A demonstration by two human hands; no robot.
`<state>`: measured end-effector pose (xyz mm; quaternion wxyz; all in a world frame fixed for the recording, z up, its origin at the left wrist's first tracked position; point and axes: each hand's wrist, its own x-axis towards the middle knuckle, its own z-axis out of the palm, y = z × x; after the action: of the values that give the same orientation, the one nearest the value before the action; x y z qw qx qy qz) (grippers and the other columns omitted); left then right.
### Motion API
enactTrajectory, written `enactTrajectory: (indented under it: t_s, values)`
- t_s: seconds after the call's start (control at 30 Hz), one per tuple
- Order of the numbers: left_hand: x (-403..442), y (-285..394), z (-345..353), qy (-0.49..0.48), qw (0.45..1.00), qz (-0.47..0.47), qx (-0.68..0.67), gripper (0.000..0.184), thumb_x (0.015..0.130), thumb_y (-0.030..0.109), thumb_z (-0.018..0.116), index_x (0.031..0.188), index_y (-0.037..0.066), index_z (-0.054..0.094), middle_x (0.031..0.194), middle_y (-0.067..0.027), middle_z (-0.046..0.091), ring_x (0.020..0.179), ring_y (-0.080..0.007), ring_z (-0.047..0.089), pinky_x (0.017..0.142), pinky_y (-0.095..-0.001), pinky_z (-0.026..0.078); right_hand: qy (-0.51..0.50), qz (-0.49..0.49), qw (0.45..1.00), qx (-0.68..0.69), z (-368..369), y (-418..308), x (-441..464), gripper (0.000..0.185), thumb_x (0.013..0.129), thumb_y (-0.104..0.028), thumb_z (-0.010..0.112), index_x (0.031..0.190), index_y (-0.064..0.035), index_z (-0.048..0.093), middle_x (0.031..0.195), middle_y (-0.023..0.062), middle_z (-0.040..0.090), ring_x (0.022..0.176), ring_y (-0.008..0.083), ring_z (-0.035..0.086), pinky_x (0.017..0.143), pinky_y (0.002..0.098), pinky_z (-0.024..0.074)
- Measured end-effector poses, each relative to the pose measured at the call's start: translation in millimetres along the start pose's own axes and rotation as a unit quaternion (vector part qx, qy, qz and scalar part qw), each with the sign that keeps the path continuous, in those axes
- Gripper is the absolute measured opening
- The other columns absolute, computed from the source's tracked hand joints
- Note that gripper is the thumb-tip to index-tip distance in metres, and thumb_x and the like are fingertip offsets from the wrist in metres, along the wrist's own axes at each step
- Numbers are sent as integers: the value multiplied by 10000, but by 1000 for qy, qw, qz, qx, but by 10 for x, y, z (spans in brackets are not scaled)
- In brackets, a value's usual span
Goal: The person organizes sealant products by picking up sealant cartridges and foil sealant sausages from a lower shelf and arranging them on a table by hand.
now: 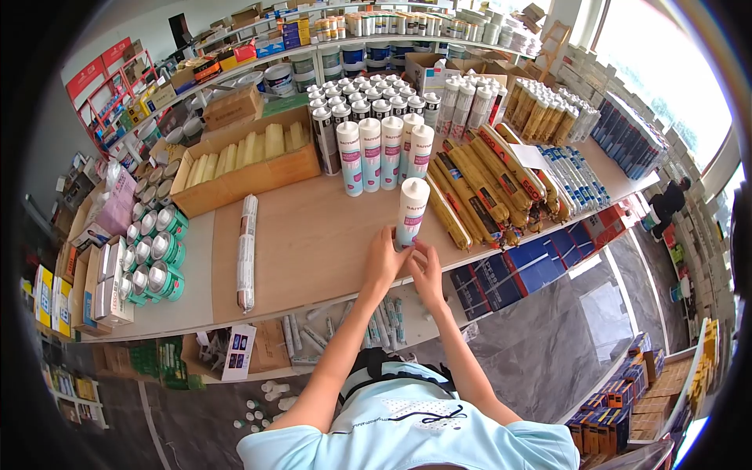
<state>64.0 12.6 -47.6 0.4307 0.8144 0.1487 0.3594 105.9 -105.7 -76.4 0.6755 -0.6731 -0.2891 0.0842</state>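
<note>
Head view: white sealant cartridge (pixel 411 210) upright near front edge of table (pixel 313 235), capped end up, long axis roughly vertical; base hidden by fingers. Left hand (pixel 385 260) closed round its lower left side. Right hand (pixel 427 272) at lower right, fingers bent; from here can't tell whether pinching or merely touching. Matching cartridges (pixel 370 155) stand just beyond; brown sausage packs (pixel 479 178) lie to right.

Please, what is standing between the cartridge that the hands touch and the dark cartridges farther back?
In the head view, upright white-and-blue cartridges stand between the touched cartridge and the dark cartridges.
</note>
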Motion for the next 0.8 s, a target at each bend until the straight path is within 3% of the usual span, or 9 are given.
enactTrajectory:
  t_s: [0.13, 0.2, 0.23, 0.37, 0.47, 0.6, 0.8]
  values:
    - [250, -160, 66, 1, 1000, 21, 22, 421, 724, 83, 777, 1059, -33, 549, 971, -234, 615, 916, -413, 605, 778, -463, 499, -17, 5, 1000, -1, 79, 118, 114, 517, 857, -31, 586, 1342, 17, 414, 1367, 200, 457, 1224, 301, 523, 1019, 389, 449]
    - [389, -287, 154, 25, 999, 29, 22, 408, 737, 93, 770, 1055, -34, 549, 988, -242, 617, 926, -413, 604, 779, -460, 500, -21, -112, 983, -146, 131, 156, 190, 619, 831, -34, 588, 1404, 9, 359, 1407, 225, 429, 1281, 347, 467, 1070, 408, 388]
    - [449, -334, 174, 29, 998, 28, 38, 422, 733, 102, 777, 1054, -41, 543, 1008, -255, 613, 940, -419, 604, 780, -464, 500, -32, -82, 984, -152, 134, 136, 201, 666, 811, -29, 584, 1426, 2, 332, 1420, 235, 420, 1314, 378, 420, 1101, 423, 343]
    - [739, -580, 229, 0, 998, 18, 61, 508, 682, 109, 819, 1064, -64, 533, 1016, -280, 599, 943, -444, 601, 783, -471, 501, -40, -25, 987, -156, 204, 129, 312, 661, 820, -53, 583, 1427, 0, 328, 1409, 232, 432, 1308, 375, 427, 1089, 425, 356]
    - [911, -592, 227, 22, 999, 37, 30, 526, 653, 105, 837, 1044, -79, 538, 1008, -289, 595, 953, -448, 593, 797, -465, 498, -42, -49, 973, -220, 205, 127, 341, 633, 832, -67, 575, 1417, 2, 343, 1391, 245, 442, 1275, 400, 446, 1067, 428, 378]
    - [1056, -614, 238, 43, 992, 70, 97, 521, 637, 97, 845, 1016, -91, 540, 979, -287, 592, 963, -437, 580, 829, -456, 488, -51, -73, 962, -258, 234, 43, 259, 544, 851, -59, 535, 1375, 4, 404, 1380, 233, 455, 1226, 410, 475, 1034, 429, 407]
    - [1207, -716, 290, 35, 990, 73, 113, 524, 654, 117, 842, 1007, -101, 522, 965, -285, 598, 916, -438, 601, 784, -449, 510, -43, -112, 937, -327, 323, 61, 204, 433, 883, -55, 500, 1310, 9, 472, 1377, 205, 465, 1196, 385, 507, 997, 419, 441]
